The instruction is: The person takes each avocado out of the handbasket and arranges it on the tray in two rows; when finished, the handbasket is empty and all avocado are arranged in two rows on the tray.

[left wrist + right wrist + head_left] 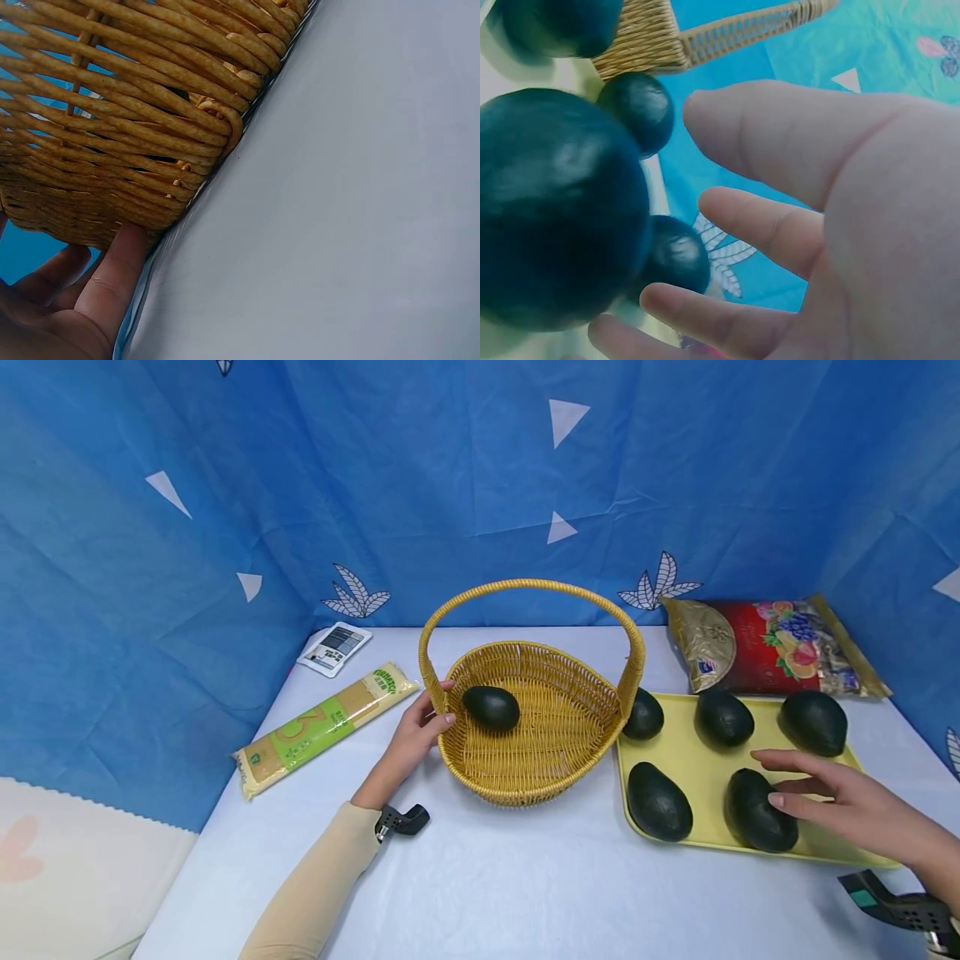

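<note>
At the left side of a yellow wicker basket point(525, 789), my left hand point(420, 724) holds the rim by the handle's base; its thumb point(120, 277) presses the outer wall in the left wrist view. Inside the basket, towards its left, lies one dark green avocado point(491, 708). My right hand point(843, 797) reaches over a yellow tray point(708, 772), its fingers spread and apart from one another. Right beside its thumb is the front avocado point(760, 810); whether they touch I cannot tell. In the right wrist view a large avocado point(555, 210) fills the left, with nothing gripped.
Further avocados share the tray, one at front left point(660, 802) and one at back right point(813, 722). Behind it lies a red and gold bag point(772, 647). Left of the basket are a noodle packet point(322, 727) and a small white pouch point(335, 648). Blue cloth point(480, 485) walls the table.
</note>
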Action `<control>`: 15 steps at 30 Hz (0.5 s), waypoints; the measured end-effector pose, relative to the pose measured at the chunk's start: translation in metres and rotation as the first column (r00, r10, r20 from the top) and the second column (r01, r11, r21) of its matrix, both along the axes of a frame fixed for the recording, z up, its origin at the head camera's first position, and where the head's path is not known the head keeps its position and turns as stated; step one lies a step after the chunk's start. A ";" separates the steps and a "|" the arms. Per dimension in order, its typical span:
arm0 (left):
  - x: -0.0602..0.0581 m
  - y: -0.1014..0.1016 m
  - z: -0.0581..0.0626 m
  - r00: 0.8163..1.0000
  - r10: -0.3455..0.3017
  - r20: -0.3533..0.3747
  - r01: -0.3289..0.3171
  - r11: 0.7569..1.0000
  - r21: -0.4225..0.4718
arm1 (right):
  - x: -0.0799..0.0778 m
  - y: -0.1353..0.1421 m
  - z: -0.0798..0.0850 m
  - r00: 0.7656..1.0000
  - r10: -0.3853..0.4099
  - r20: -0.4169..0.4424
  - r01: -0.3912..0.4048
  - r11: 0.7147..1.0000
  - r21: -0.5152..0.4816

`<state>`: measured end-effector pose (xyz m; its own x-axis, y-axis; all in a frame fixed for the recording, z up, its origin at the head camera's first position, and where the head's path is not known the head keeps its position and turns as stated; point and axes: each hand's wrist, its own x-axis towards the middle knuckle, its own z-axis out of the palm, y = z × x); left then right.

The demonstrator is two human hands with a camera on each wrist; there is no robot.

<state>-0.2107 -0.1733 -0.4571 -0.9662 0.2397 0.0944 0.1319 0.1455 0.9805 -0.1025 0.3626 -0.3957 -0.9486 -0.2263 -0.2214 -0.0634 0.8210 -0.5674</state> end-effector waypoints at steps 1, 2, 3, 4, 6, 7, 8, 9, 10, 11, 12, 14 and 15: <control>0.000 0.000 0.000 1.000 0.001 0.003 -0.001 1.000 0.000 | -0.001 -0.001 0.004 1.000 0.004 -0.006 -0.004 1.000 0.002; 0.000 0.000 0.000 1.000 0.003 0.005 -0.003 1.000 0.000 | -0.002 -0.003 0.008 1.000 0.009 -0.015 -0.009 1.000 0.005; 0.000 0.000 0.000 1.000 0.006 0.008 -0.005 1.000 -0.003 | -0.004 -0.005 0.013 1.000 0.015 -0.026 -0.015 1.000 0.007; 0.000 0.000 0.001 1.000 0.008 0.009 -0.008 1.000 -0.005 | -0.005 -0.007 0.016 0.999 0.021 -0.039 -0.020 1.000 0.013; 0.001 -0.001 0.001 1.000 0.007 0.007 -0.007 1.000 -0.005 | -0.009 -0.012 0.025 0.997 0.041 -0.064 -0.041 0.999 0.007; 0.001 -0.001 0.001 1.000 0.006 0.004 -0.006 1.000 -0.004 | -0.012 -0.015 0.029 0.995 0.056 -0.081 -0.055 0.998 0.007; 0.001 -0.001 0.001 1.000 0.001 -0.001 -0.001 1.000 -0.003 | -0.014 -0.018 0.032 0.992 0.071 -0.102 -0.071 0.997 0.005; 0.001 -0.001 0.001 1.000 -0.002 -0.002 0.002 1.000 0.000 | -0.016 -0.021 0.036 0.989 0.086 -0.119 -0.087 0.996 0.002; 0.001 -0.001 0.001 1.000 -0.004 -0.002 0.004 1.000 0.002 | -0.018 -0.024 0.039 0.985 0.105 -0.139 -0.106 0.994 -0.003; 0.001 -0.001 0.001 1.000 -0.006 -0.003 0.006 1.000 0.003 | -0.020 -0.027 0.042 0.980 0.124 -0.157 -0.126 0.992 -0.006; 0.001 -0.001 0.001 1.000 -0.006 -0.002 0.006 1.000 0.005 | -0.023 -0.031 0.044 0.975 0.141 -0.172 -0.144 0.990 -0.003; 0.002 0.000 0.001 1.000 -0.005 0.000 0.005 1.000 0.008 | -0.026 -0.040 0.050 0.961 0.178 -0.209 -0.184 0.983 -0.008; 0.002 0.000 0.001 1.000 -0.004 0.001 0.004 1.000 0.009 | -0.028 -0.045 0.053 0.955 0.196 -0.222 -0.203 0.979 -0.006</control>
